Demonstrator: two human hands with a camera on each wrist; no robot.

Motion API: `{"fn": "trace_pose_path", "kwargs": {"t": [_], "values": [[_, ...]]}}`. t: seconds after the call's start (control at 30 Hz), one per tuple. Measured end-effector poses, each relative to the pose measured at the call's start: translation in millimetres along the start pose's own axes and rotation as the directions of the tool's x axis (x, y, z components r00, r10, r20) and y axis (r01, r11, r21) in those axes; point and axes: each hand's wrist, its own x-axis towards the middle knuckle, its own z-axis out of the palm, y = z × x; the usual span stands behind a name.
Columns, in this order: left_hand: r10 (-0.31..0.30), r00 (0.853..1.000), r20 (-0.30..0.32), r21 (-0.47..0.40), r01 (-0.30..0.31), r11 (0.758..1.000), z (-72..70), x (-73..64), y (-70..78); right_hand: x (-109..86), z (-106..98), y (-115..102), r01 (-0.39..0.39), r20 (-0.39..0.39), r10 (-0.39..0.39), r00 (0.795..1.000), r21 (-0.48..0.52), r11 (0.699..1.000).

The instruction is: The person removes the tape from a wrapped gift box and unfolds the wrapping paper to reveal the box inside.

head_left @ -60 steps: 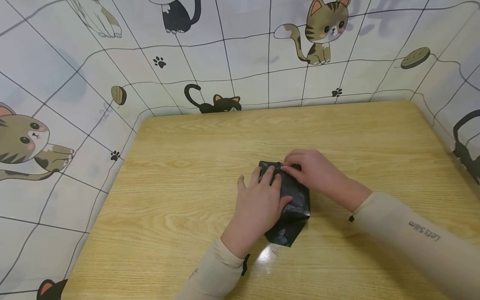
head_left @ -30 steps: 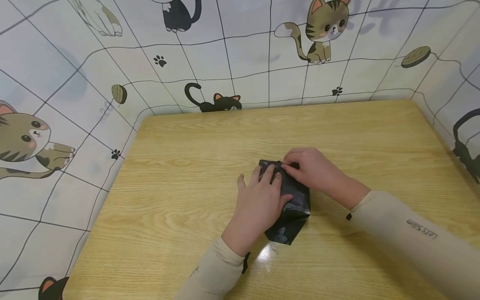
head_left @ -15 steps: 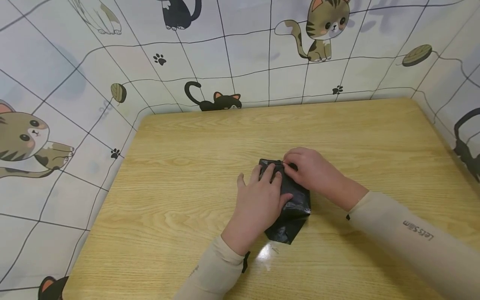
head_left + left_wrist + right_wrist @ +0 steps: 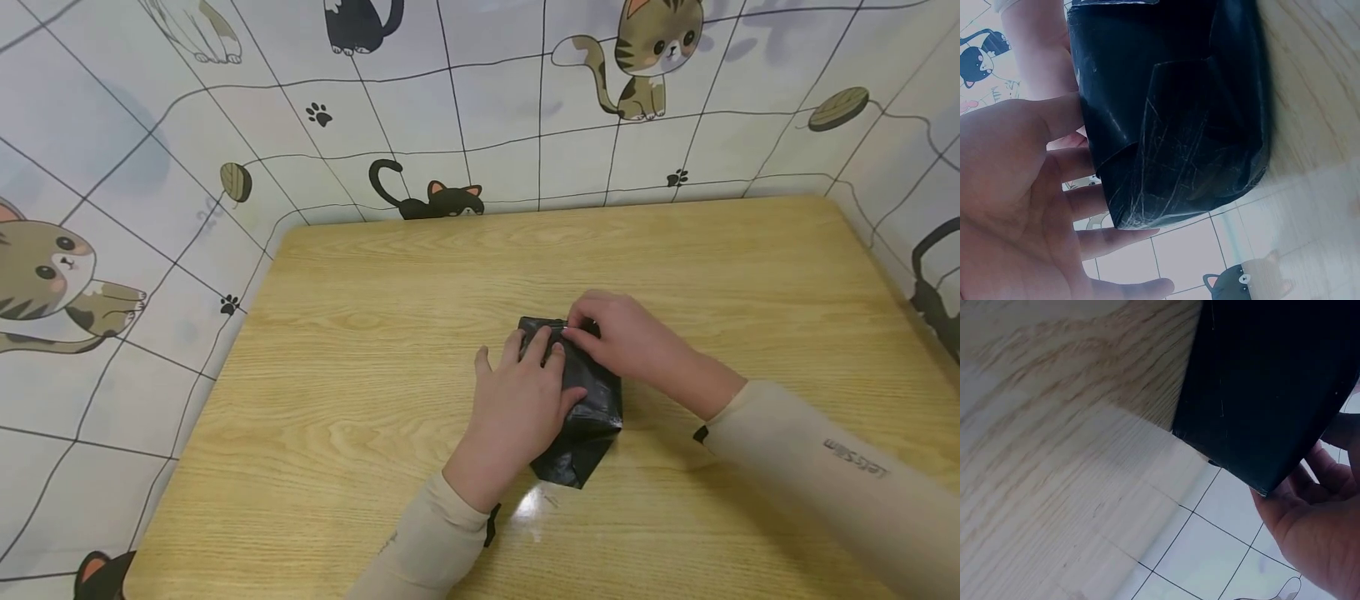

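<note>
A black, shiny, plastic-wrapped package [image 4: 592,396] lies on the wooden table, its near end folded to a blunt point. My left hand [image 4: 517,408] rests on its top with the fingers spread and straight. In the left wrist view the package [image 4: 1172,119] shows creased, folded wrapping at one end, with the left palm [image 4: 1010,181] beside it. My right hand [image 4: 626,333] is at the far right edge, thumb and curled forefinger pinching the wrapping there. The right wrist view shows a smooth dark side of the package [image 4: 1266,387] with the right hand [image 4: 1322,519] at its corner; the fingertips are partly hidden.
The pale wooden table [image 4: 360,333] extends around the package on all sides. White walls [image 4: 502,108] printed with grid lines and cartoon cats stand along its back and sides.
My left hand and the package stay in place. At the far edge, my right thumb and forefinger shift slightly, and the right forearm moves a little to the right. The head view tilts slightly.
</note>
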Motion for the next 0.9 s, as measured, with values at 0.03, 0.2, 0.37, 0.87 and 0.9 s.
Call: {"fn": "trace_pose_path", "kwargs": {"t": [0.03,0.2,0.37,0.87,0.9], "values": [[0.0,1.0,0.0,0.0,0.0,1.0,0.1,-0.3,-0.3,0.6,1,-1,0.0,0.006,0.0,1.0,-0.004,1.0],[0.005,1.0,-0.007,0.004,-0.005,1.0,0.5,-1.0,-1.2,3.3,2,-7,0.004,0.055,0.0,0.998,-0.079,0.997],[0.005,1.0,-0.017,0.002,-0.005,1.0,0.8,-1.0,-1.7,5.1,0,-9,0.067,0.076,-0.053,0.996,-0.195,0.979],[0.001,1.0,0.006,0.002,-0.001,1.0,1.4,-0.5,-1.3,3.0,-13,5,-0.11,0.074,0.104,0.992,0.081,0.991],[-0.001,1.0,0.006,0.001,0.001,1.0,1.3,-0.5,-1.4,2.3,-11,6,-0.101,0.064,0.096,0.993,0.074,0.992]]}}
